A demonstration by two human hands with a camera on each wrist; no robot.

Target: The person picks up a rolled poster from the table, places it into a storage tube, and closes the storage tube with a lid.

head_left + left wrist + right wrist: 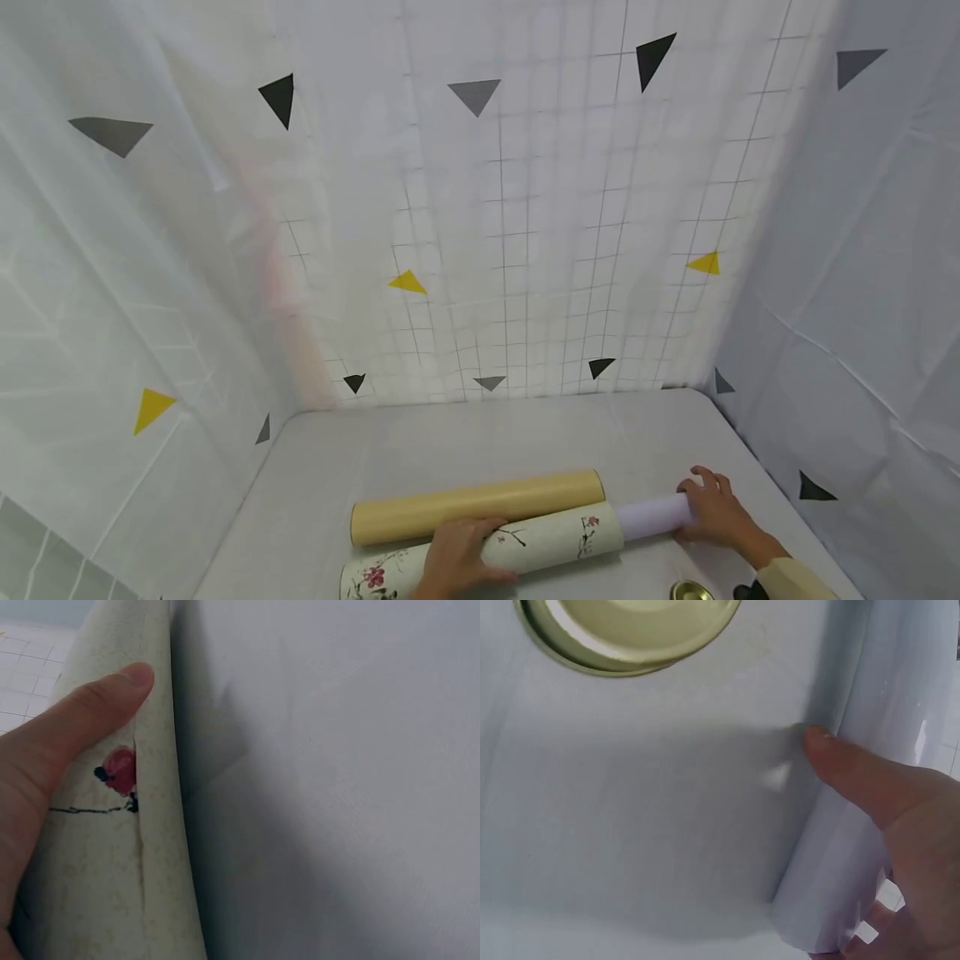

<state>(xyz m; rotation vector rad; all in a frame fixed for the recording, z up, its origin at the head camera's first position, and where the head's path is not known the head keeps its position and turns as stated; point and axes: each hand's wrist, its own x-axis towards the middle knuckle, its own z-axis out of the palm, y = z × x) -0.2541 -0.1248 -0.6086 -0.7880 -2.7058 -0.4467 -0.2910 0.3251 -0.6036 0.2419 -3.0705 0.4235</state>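
A cardboard tube with a floral print (555,537) lies across the front of the table. My left hand (459,557) holds it around the middle; in the left wrist view the thumb lies along the tube (90,885) beside a red blossom. From the tube's right end sticks out a smooth white roll (649,517), narrower than the tube. Near the roll's outer end my right hand (715,510) grips it, with the thumb on the near side, as the right wrist view shows of the roll (832,877). How far the roll reaches inside is hidden.
A plain tan tube (480,504) lies just behind the floral one, roughly parallel. Near the front edge at right lie a round gold metal lid (690,591) and a small dark object (742,592), partly cut off. White sheets with triangles (474,96) surround the table.
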